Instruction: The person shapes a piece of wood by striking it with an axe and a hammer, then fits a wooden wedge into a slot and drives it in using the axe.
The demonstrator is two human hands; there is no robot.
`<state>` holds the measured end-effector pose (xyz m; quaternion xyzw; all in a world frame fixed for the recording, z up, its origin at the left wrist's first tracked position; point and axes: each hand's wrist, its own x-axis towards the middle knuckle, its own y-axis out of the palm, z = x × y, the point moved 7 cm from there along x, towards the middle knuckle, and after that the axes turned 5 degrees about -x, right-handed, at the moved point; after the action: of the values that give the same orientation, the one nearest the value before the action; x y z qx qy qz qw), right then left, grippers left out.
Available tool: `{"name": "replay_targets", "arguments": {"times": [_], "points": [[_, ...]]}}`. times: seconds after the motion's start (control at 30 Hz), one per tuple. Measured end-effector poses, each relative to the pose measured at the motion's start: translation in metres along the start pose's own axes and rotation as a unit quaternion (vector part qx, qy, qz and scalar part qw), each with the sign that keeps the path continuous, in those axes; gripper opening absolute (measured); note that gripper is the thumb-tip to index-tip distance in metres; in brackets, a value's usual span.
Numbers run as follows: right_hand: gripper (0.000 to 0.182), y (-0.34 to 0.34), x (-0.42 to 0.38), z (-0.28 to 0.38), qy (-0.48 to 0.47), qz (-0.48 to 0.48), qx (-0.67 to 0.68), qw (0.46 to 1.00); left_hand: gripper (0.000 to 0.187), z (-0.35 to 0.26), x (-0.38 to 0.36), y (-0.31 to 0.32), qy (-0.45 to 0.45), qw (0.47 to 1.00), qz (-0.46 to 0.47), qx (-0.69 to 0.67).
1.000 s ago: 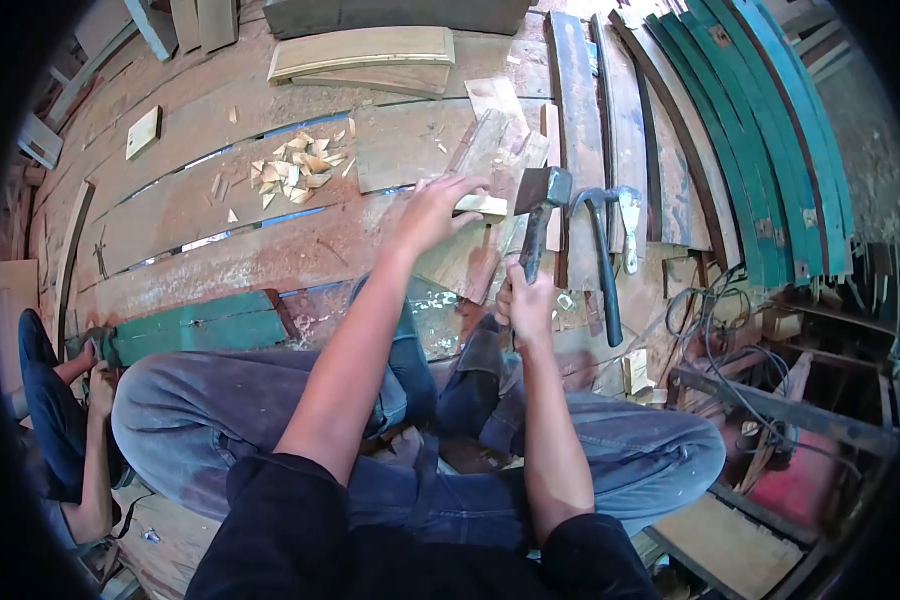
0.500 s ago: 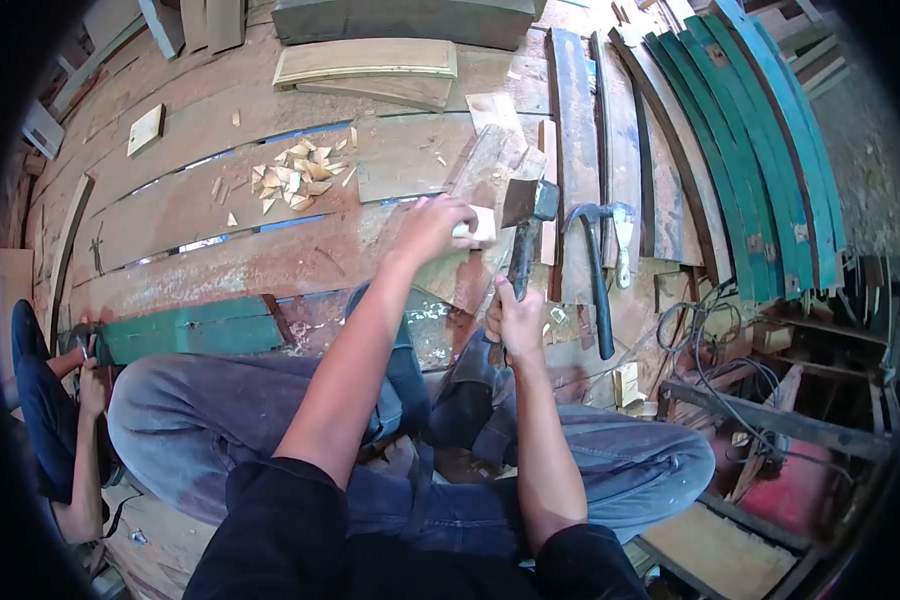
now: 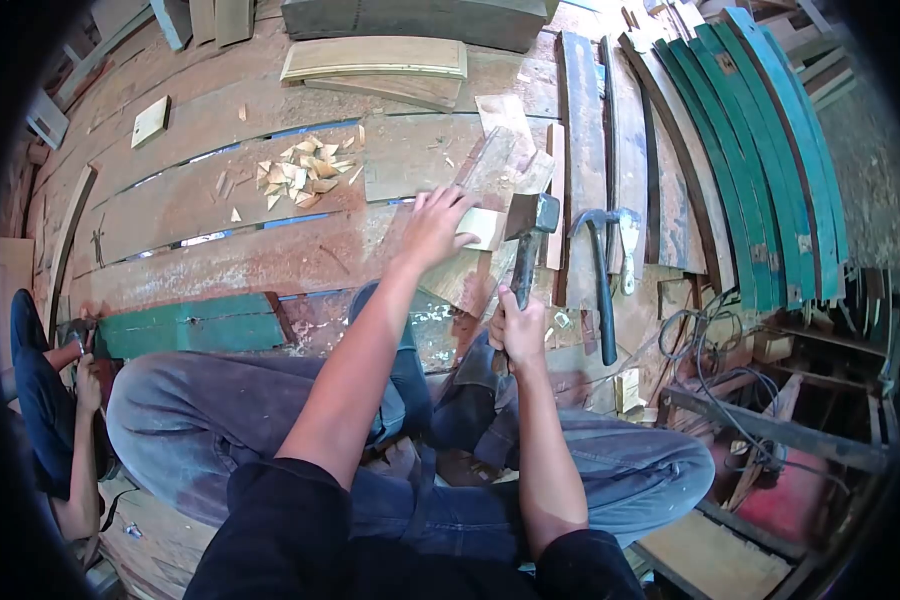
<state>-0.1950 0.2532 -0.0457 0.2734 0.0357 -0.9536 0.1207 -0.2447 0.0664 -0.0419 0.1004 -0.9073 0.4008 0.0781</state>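
Note:
My left hand (image 3: 436, 226) reaches over a worn plank (image 3: 515, 165), its thumb and fingers about the left end of a small pale wood block (image 3: 486, 229). The fingers are partly stretched out, and the block's broad face shows. In my right hand (image 3: 518, 328), closed around the dark handle, a hatchet (image 3: 532, 215) stands with its head up, just right of the block. Right of the hatchet lies a claw hammer (image 3: 600, 270), beside a scraper with a pale handle (image 3: 628, 250).
Wood chips (image 3: 308, 172) are heaped on the plank floor. Green boards (image 3: 750, 170) and dark slats lie at the right, above tangled cable (image 3: 710, 330). Pale boards (image 3: 375, 60) lie in front of a dark beam (image 3: 415, 22). At the left edge, another person's hand (image 3: 88, 385) shows.
The wood block has turned, so its broad face now shows. My left fingers have stretched out from a tighter grip. The hatchet stays upright in my right hand; the view has shifted slightly.

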Motion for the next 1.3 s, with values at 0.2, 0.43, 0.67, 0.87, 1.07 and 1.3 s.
{"name": "replay_targets", "arguments": {"times": [0.2,0.43,0.67,0.87,1.07,1.3], "points": [[0.035,-0.003,0.000,0.004,-0.003,-0.008,0.020,1.000,0.029,0.002,0.005,-0.006,0.042,0.994,-0.067,-0.079],[0.034,0.007,-0.017,-0.002,0.007,0.010,0.021,1.000,0.019,-0.001,0.006,-0.014,0.032,0.994,-0.067,-0.083],[0.032,0.007,-0.009,-0.012,-0.058,-0.007,-0.088,0.994,0.018,0.006,0.000,-0.001,0.044,0.989,-0.073,-0.123],[0.029,0.008,-0.013,-0.001,-0.041,0.008,-0.059,0.997,0.024,0.016,0.000,0.012,0.035,0.992,-0.045,-0.116],[0.027,-0.009,-0.041,0.110,-0.260,-0.059,-0.164,0.950,0.021,0.021,0.001,0.018,0.041,0.995,-0.061,-0.074],[0.025,0.001,-0.030,0.062,-0.240,-0.084,-0.132,0.958,0.018,0.019,0.003,0.014,0.056,0.985,-0.057,-0.151]]}}
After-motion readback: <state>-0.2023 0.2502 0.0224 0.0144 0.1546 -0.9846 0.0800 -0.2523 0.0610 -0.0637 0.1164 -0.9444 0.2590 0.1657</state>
